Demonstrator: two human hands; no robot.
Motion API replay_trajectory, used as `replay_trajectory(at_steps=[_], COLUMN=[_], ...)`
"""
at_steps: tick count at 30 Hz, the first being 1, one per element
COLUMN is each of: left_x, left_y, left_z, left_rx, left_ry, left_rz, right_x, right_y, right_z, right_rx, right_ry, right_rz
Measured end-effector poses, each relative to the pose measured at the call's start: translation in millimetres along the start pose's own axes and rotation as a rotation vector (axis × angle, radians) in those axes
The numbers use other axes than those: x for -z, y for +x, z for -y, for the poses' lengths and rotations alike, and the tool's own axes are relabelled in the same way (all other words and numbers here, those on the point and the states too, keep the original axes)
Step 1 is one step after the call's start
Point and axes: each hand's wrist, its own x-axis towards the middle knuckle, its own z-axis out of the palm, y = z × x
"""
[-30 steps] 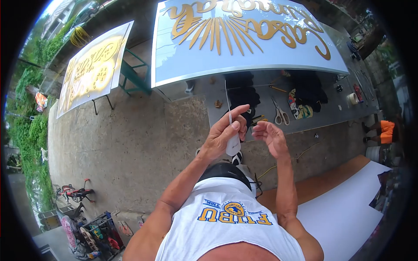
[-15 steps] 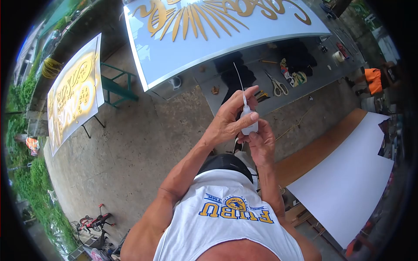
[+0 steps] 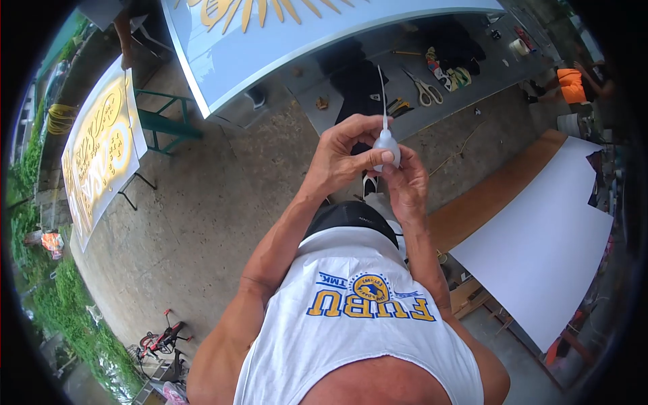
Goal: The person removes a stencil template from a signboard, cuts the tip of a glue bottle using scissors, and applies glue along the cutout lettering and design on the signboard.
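A small white glue bottle [image 3: 387,147] with a long thin nozzle points upward between my two hands, in front of my waist. My left hand [image 3: 344,152] grips its left side, the thumb across the body and the fingers curled behind it. From the right, my right hand [image 3: 408,181] pinches the lower part with thumb and fingers. Beyond the nozzle lie a pair of scissors [image 3: 425,91] and yellow-handled tools [image 3: 401,106] on a grey surface. How much the bottle contains cannot be made out.
A light-blue panel [image 3: 270,57] with gold lettering spans the top. At left, a lit sign [image 3: 101,145] leans by a green stand [image 3: 162,121]; a person's hand [image 3: 127,61] touches its top. White sheet [image 3: 533,243] lies right. A person in orange shorts [image 3: 572,86] is far right.
Both hands have risen slightly with the bottle, which now stands more upright. A person's arm has appeared at the lit sign's top. The view has shifted, so the blue panel sits higher.
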Motion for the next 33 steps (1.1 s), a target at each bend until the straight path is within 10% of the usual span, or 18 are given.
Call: replay_trajectory(at_steps=[8, 20, 33], left_x=[61.2, -23.8, -86.3], left_y=[-72.8, -20.1, -74.6], left_z=[37.9, 54.7, 57.7], left_rx=[0.811, 0.860, 1.018], left_ry=[0.792, 0.840, 0.791], left_rz=[0.110, -0.113, -0.144], right_x=[76.0, 223.7, 239.5], right_y=[39.7, 177.1, 293.2], right_z=[38.8, -0.7, -76.3], right_rx=[-0.033, -0.179, 0.154], right_ry=[0.009, -0.003, -1.218], right_rz=[0.128, 0.140, 0.205])
